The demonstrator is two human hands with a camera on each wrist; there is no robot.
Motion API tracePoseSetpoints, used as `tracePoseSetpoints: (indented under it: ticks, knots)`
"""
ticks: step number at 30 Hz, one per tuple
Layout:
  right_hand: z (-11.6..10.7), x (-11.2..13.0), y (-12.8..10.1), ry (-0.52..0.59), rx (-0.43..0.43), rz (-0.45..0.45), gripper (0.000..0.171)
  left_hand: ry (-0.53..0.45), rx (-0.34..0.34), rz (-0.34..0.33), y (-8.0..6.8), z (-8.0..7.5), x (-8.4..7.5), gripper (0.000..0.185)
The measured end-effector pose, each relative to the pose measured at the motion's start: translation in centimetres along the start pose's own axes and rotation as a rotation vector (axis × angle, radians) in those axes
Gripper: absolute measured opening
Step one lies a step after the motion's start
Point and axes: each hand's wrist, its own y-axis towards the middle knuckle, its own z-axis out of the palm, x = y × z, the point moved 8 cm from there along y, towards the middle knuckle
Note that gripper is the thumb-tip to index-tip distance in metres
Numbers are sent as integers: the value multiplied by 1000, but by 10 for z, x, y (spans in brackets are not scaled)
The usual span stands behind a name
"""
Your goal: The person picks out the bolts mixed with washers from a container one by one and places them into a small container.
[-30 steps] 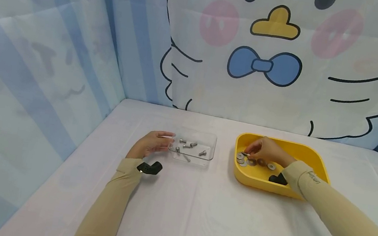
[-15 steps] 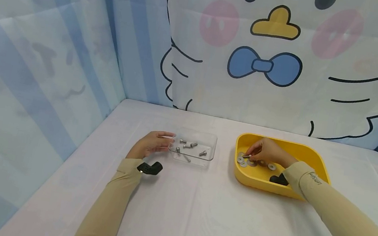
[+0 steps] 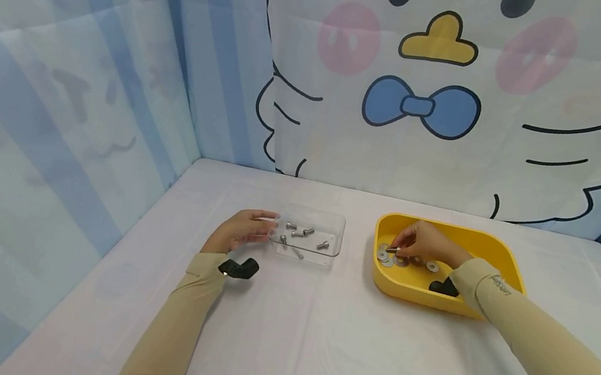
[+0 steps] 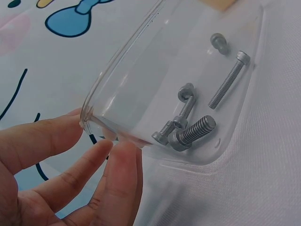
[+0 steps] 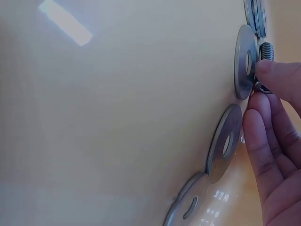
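The right hand (image 3: 424, 241) is reaching into the yellow plastic tray (image 3: 490, 249), its fingertips (image 5: 275, 77) pinching a small silver threaded bolt (image 3: 391, 249) just above the flat silver metal washers (image 5: 225, 143) lying on the tray floor. The left hand (image 3: 239, 228) is resting on the white surface (image 3: 313, 343), relaxed fingers touching the clear plastic box (image 3: 330, 220) holding silver socket-head bolts (image 4: 193, 132).

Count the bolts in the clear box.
5. In the clear box: one long bolt and a short one at the far end, and three clustered nearer the left hand. None looks hidden.
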Motion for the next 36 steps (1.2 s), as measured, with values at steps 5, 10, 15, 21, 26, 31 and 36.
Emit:
tracePoseSetpoints:
  ticks: [5,10,15,21,26,31,36]
  knots:
    - [-1,1,-1,-11,-10,-25,14,-5,7,4,0,0,1,46]
    - [-4,0,-1,-14,-30,-35,16,-7,9,7,1,0,1,45]
    - [-10,-2,-3,36,-58,-12,20,-14,-1,-7,0,0,1,46]
    - [-16,0,-10,133,-80,-11,28,-13,1,-8,-1,1,0,47]
    - [-19,4,-13,154,-102,-37,30,-9,3,-2,-1,1,0,47]
    - [-24,6,-16,178,-137,-54,30,-7,7,-1,0,1,0,47]
    - [-34,8,-21,190,-190,-50,30,-8,3,-5,0,1,0,47]
